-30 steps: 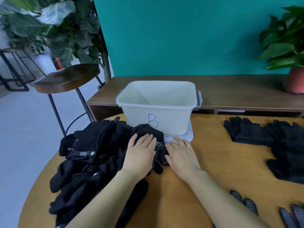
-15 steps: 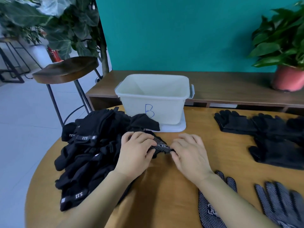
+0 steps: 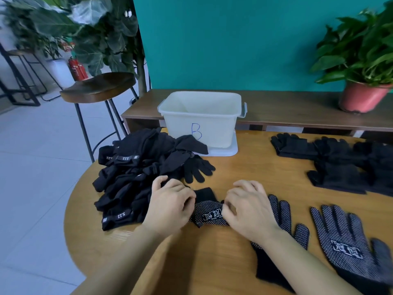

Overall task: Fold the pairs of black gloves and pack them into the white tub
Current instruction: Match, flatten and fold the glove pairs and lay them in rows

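- Where the bench (image 3: 244, 175) curved in nearest the body, a dotted glove (image 3: 344, 245) lay flat, palm up, at about four o'clock from the work. A second flat glove (image 3: 284, 211) lay partly under the right wrist.
- Just beyond, the folded pair (image 3: 209, 213) lay on the bench with its long axis running nine to three, dotted side and printed label upward.
- The left hand (image 3: 170, 207) gripped the nine o'clock end with its fingers (image 3: 185, 195) curled and pinching the cloth. The right hand (image 3: 251, 209) took the three o'clock end, its fingers (image 3: 231, 201) bent down onto it likewise.
- At ten o'clock the heap of black gloves (image 3: 136, 173) touched the left hand.
- A lone glove (image 3: 197, 169) lay between the hands and the tub, at twelve o'clock.
- The white tub (image 3: 200, 124) stood on its lid (image 3: 225, 151) at twelve o'clock, well apart from the pair. No glove showed in the visible part of its inside.
- The carry would probably run straight away from the body, broadside to the pair's long axis. Neither hand looked clearly nearer, and the fold seemed likely to spring open if either end were let go.
- Stacked gloves (image 3: 336, 162) lay at two o'clock.
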Available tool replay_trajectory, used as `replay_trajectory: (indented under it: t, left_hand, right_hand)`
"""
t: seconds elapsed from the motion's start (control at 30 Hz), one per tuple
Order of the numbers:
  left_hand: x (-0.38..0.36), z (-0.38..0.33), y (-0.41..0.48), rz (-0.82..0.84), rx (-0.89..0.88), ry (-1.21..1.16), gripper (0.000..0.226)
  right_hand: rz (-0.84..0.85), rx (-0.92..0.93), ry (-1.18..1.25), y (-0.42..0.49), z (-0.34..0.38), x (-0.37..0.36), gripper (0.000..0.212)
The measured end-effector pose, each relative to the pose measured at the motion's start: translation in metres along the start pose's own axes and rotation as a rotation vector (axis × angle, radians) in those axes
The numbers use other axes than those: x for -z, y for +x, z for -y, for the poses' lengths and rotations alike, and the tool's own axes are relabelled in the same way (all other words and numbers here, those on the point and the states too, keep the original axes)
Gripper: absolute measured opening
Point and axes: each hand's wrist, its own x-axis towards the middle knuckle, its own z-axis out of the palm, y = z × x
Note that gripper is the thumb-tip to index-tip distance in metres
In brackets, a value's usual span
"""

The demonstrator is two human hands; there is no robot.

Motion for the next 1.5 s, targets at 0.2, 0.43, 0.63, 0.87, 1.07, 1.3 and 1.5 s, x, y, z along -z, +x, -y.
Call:
replay_trajectory:
  t: [0.2,0.43,0.63,0.87,1.07,1.3,1.5]
  left_hand:
    - [-0.02,0.007,0.016,0.356,0.186,0.176,0.048]
    - [-0.029,0.008,0.024,0.408,0.251,0.077,0.037]
    - [0.006,-0.003,0.045,0.352,0.491,-0.745,0.014]
    - [0.073,-0.05,0.069,0.421,0.366,-1.068,0.018]
    - [0.076,-0.09,0.068,0.404,0.321,-0.98,0.011]
    - [0.079,-0.119,0.066,0.384,0.274,-0.878,0.033]
    - [0.072,-0.139,0.067,0.14,0.428,-0.686,0.012]
  right_hand:
    - [0.239,-0.016,-0.028,0.038,0.011,-0.018,0.046]
    - [0.429,-0.087,0.035,0.052,0.009,-0.038,0.042]
    - [0.275,-0.338,0.531,0.06,0.005,0.005,0.014]
    - [0.293,-0.444,1.08,0.032,-0.012,0.101,0.01]
    - [0.289,-0.532,0.913,-0.006,-0.03,0.137,0.039]
    - [0.215,-0.556,0.894,-0.032,-0.037,0.152,0.038]
    - [0.008,-0.561,0.848,-0.041,-0.031,0.147,0.052]
